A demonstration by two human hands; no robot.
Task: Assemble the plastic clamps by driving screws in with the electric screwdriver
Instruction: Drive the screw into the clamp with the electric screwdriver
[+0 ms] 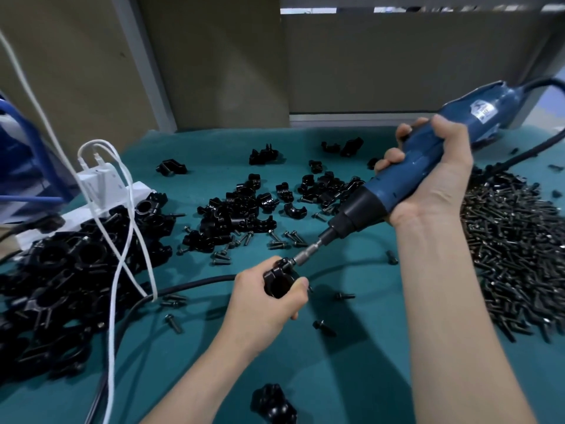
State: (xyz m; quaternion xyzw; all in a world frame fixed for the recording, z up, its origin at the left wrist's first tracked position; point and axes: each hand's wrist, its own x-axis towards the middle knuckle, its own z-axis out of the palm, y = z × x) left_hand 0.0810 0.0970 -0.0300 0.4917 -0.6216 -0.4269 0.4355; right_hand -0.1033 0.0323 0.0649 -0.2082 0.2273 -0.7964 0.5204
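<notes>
My left hand [266, 304] grips a black plastic clamp [278, 279] just above the green table. My right hand [434, 175] holds the blue electric screwdriver [409, 175], tilted down to the left. Its metal bit [307, 252] meets a screw at the clamp's top edge. Loose clamp halves [244, 206] lie scattered in the middle of the table. A big heap of black screws [516, 249] lies on the right. A pile of assembled clamps [76, 276] lies on the left.
A white power strip [101, 194] with plugged chargers and white cables [122, 270] lies at the left, over the clamp pile. A black cord [195, 284] runs across the table. Single screws lie near my left hand. One clamp [273, 403] sits at the near edge.
</notes>
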